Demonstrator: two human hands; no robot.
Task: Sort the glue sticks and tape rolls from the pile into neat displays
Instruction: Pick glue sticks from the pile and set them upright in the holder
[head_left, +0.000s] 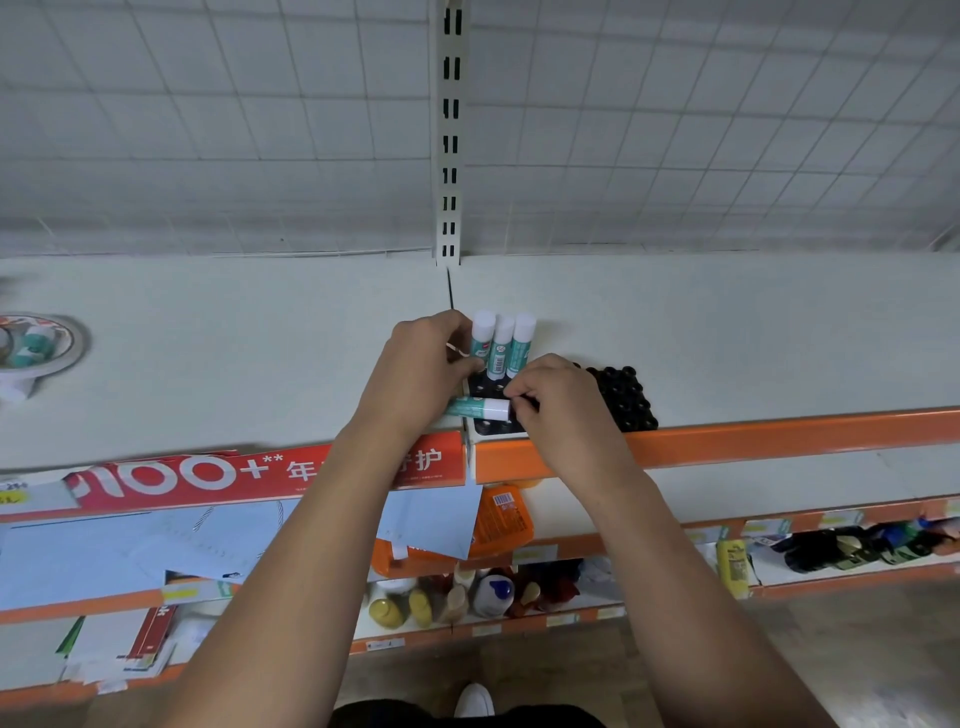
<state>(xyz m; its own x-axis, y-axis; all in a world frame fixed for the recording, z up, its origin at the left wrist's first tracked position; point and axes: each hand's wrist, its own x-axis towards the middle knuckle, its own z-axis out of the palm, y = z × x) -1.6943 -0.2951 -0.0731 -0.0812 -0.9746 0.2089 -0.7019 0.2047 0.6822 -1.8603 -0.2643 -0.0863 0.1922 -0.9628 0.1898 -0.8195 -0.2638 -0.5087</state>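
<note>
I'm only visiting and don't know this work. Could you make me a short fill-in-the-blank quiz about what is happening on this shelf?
1. ___ teal-and-white glue sticks stand upright at the back of the black tray with round holes.
2. The right hand pinches a fourth glue stick, lying sideways, by its ___ cap.
3. To the right of that hand, the front edge strip of the white shelf is coloured ___.

Missing words: three; white; orange.
</note>
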